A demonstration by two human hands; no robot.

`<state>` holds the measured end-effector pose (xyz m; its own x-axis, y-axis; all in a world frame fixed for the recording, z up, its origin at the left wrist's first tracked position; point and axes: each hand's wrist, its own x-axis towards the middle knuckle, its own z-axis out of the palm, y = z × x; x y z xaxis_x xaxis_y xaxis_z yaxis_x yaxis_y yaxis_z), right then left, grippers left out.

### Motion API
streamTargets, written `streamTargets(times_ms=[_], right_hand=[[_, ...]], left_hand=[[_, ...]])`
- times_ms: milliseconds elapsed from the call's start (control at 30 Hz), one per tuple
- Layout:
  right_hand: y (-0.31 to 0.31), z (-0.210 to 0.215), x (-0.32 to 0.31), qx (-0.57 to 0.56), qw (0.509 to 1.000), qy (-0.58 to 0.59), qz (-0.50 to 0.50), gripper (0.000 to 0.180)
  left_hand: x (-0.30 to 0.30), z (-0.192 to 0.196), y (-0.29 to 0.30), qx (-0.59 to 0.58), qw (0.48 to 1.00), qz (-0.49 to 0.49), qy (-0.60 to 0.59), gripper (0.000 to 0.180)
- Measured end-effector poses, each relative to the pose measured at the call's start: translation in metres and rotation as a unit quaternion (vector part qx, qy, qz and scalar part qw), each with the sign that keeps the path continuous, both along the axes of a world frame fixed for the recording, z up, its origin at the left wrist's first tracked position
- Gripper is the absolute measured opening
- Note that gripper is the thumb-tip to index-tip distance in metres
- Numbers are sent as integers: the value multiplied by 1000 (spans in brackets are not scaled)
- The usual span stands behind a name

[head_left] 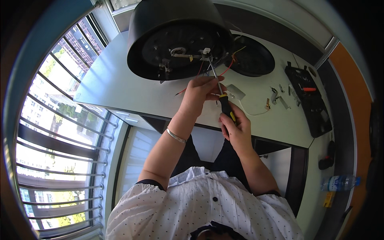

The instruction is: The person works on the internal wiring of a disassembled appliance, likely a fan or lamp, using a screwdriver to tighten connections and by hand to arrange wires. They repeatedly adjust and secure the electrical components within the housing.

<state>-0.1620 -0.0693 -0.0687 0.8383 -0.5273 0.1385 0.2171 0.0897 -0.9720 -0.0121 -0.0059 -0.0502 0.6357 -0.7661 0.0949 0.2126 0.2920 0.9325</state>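
Observation:
A black round appliance body, like an electric cooker, lies tipped with its hollow underside towards me. Inside are a metal strip, a white connector and loose coloured wires. My right hand grips the black and yellow handle of a screwdriver. Its shaft points up and away, the tip close to the white connector; whether it touches a screw is too small to tell. Closed around the shaft are the fingers of my left hand, just below the appliance's rim. Red wire runs out beside the shaft.
Behind on the right lies a black round base cover. Small metal parts are scattered near an open black tool case. A pale plate with a white cable sits beside my hands. A water bottle lies far right.

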Motion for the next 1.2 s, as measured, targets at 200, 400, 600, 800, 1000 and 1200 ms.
streamTargets(times_ms=[200,400,600,800,1000,1200], right_hand=[[0,1,1,1,1000,10,-4,40],[0,0,1,3,1000,14,-4,40],[1,-1,2,20,1000,16,-13,39],[0,0,3,-24,999,35,-26,40],[-7,-17,9,-374,916,6,-145,44],[-1,-2,4,-133,990,15,-45,44]], left_hand=[[0,1,-1,-3,1000,1,22,28],[1,2,-1,-3,1000,-7,24,32],[2,1,-3,-4,999,-14,40,30],[2,2,-3,-3,999,-3,49,27],[-3,2,-6,-6,993,48,108,19],[-7,2,-9,-6,990,90,108,20]])
